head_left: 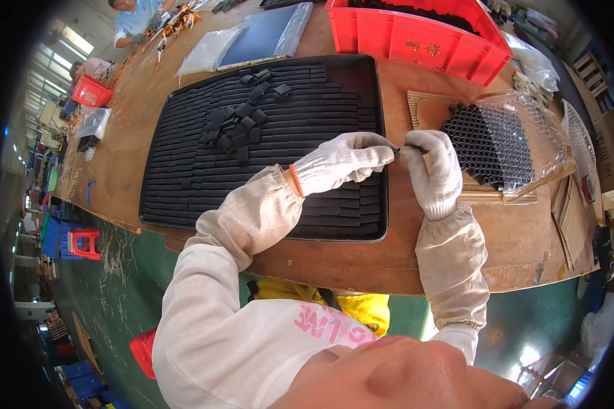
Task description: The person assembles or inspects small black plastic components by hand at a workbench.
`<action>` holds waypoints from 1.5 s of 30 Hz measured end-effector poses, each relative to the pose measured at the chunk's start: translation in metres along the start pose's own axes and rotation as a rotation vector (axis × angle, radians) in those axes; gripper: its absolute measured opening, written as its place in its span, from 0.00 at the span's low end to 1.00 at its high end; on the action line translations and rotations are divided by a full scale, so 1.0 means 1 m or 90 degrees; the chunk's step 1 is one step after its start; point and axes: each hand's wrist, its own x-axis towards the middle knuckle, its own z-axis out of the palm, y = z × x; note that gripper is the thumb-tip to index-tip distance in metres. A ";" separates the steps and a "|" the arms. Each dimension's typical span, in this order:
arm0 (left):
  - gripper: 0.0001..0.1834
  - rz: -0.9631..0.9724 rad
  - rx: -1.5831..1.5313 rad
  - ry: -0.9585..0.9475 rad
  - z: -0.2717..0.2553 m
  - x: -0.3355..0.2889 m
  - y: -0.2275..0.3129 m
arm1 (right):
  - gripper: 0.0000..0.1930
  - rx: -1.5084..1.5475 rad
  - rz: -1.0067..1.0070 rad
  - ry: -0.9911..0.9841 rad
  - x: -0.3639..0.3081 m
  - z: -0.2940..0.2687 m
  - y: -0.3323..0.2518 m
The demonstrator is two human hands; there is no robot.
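Both my hands wear white knitted gloves and meet above the tray's right edge. My left hand (348, 160) pinches a small dark piece (396, 150) at its fingertips. Close against it, my right hand (435, 170) is closed, its thumb and forefinger at the same piece; the grip partly hides it. Under my left hand lies a black tray (382, 88), filled with rows of flat black rectangular pieces (177, 150). A loose heap of black pieces (233, 128) sits on top of the rows. Right of my right hand stands a block of upright black tubes (472, 146), partly covered by clear bubble wrap (539, 133).
A red crate (416, 44) with dark contents stands at the far right of the wooden table (457, 249). Plastic-wrapped sheets (262, 34) lie behind the tray. Cardboard (569, 215) leans at the right. A person (133, 20) works at the far left, near a red bin (92, 92).
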 end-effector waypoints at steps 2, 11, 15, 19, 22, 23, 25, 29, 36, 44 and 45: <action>0.17 0.017 -0.035 -0.015 -0.004 0.002 -0.004 | 0.16 0.071 0.078 0.011 -0.005 0.002 0.002; 0.12 0.013 -0.094 -0.027 -0.006 0.002 -0.004 | 0.10 0.482 0.323 -0.013 -0.009 0.002 0.001; 0.13 0.021 -0.030 -0.019 -0.003 0.001 -0.003 | 0.06 0.490 0.314 -0.049 -0.006 0.001 -0.006; 0.12 0.026 -0.017 -0.031 -0.003 0.002 -0.003 | 0.06 0.511 0.299 -0.033 -0.008 0.002 -0.005; 0.14 0.014 -0.003 -0.064 -0.007 0.000 0.000 | 0.06 0.403 0.305 -0.041 -0.008 0.002 -0.009; 0.14 0.015 -0.003 -0.063 -0.008 0.001 -0.002 | 0.06 0.355 0.310 -0.050 -0.006 0.000 -0.013; 0.14 0.014 -0.061 -0.069 -0.008 0.004 -0.004 | 0.06 0.305 0.315 -0.058 -0.005 -0.002 -0.013; 0.13 -0.006 -0.049 -0.048 -0.007 0.000 -0.001 | 0.07 0.169 0.116 -0.115 0.003 -0.002 -0.006; 0.14 0.052 0.044 -0.029 -0.010 -0.001 0.009 | 0.08 0.133 0.029 -0.078 0.004 0.000 -0.006; 0.19 0.260 0.839 0.402 -0.120 0.065 0.067 | 0.09 0.042 0.007 -0.048 0.000 0.005 -0.009; 0.19 0.222 0.876 0.403 -0.130 0.073 0.065 | 0.09 0.042 -0.014 -0.048 0.000 0.006 -0.008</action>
